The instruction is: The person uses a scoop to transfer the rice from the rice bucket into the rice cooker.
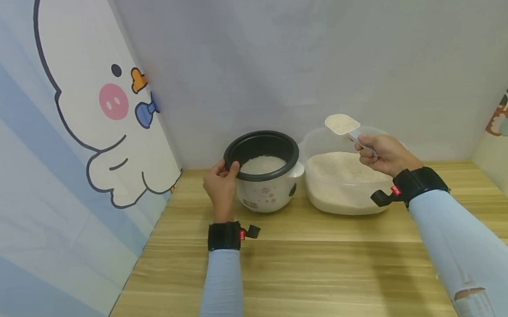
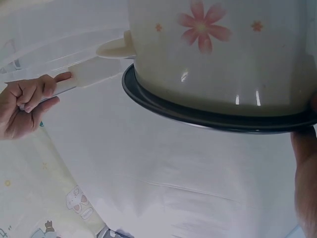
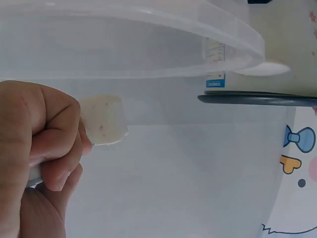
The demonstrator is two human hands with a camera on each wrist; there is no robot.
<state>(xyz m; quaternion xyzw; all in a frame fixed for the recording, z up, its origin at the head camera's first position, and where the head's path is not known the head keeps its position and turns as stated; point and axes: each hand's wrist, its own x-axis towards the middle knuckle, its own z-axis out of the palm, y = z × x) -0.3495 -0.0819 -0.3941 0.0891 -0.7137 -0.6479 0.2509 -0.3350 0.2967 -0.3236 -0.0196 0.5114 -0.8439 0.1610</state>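
The left hand (image 1: 220,181) grips the dark rim of the rice cooker (image 1: 265,178), thumb over the edge and fingers curled on the outside. The cooker stands on the wooden worktop (image 1: 317,272), near its back edge, with some white rice in its pot. The right hand (image 1: 385,155) is closed around the handle of a white scoop (image 1: 343,125), which is heaped with rice and held level above the clear plastic tub (image 1: 343,182). The tub, holding a deep layer of rice, stands just beside the cooker on its right. A cartoon duck backdrop (image 1: 106,103) hangs to the left.
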